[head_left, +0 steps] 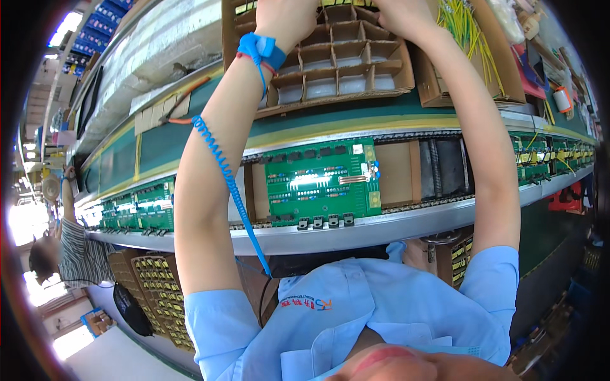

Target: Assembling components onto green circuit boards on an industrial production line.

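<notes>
While the left hand (289,22) and the right hand (405,18) are being held over a divided cardboard box (406,70), yellow parts (343,2) are being glimpsed between them, about equally near either hand. The fingers are being hidden at the upper edge, so whether they are apart, together or clamped cannot be told. A green circuit board (298,209) is being borne on the metal rail (406,222), bodyward of the hands, its long axis left to right. Pale bottoms are being shown in the box's nearer cells; yellow-green wires (467,38) are being held in an open carton (438,89) to its right.
</notes>
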Available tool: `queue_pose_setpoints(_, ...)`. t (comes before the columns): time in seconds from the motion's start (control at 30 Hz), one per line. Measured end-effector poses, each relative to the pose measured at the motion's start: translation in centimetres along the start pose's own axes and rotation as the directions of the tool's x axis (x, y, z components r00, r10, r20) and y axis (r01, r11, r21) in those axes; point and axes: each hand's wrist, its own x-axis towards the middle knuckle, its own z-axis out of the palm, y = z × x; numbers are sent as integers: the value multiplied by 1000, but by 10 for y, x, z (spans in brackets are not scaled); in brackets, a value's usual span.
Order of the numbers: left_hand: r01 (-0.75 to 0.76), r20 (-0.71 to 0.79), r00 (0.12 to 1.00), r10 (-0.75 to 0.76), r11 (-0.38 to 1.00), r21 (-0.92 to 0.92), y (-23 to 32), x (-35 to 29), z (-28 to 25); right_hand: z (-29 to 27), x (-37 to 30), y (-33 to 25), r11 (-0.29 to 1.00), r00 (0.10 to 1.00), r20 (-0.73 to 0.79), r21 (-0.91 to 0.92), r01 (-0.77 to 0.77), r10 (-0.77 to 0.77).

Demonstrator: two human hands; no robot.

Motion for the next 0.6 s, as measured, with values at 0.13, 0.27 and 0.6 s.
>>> queue_pose_setpoints(0.13,55,59,996,-65,985,165,3,6,8,-1,6,-6,1000,1000,-1,-25,-9,9)
queue_pose_setpoints(0.27,13,-23,1000,-9,984,179,1,16,27,-21,-6,-2,967,956,-220,210,-147,193)
queue_pose_setpoints(0.6,-75,91,994,68,994,80,3,3,3,-60,-120,-73,133,932,358,928,-348,-56)
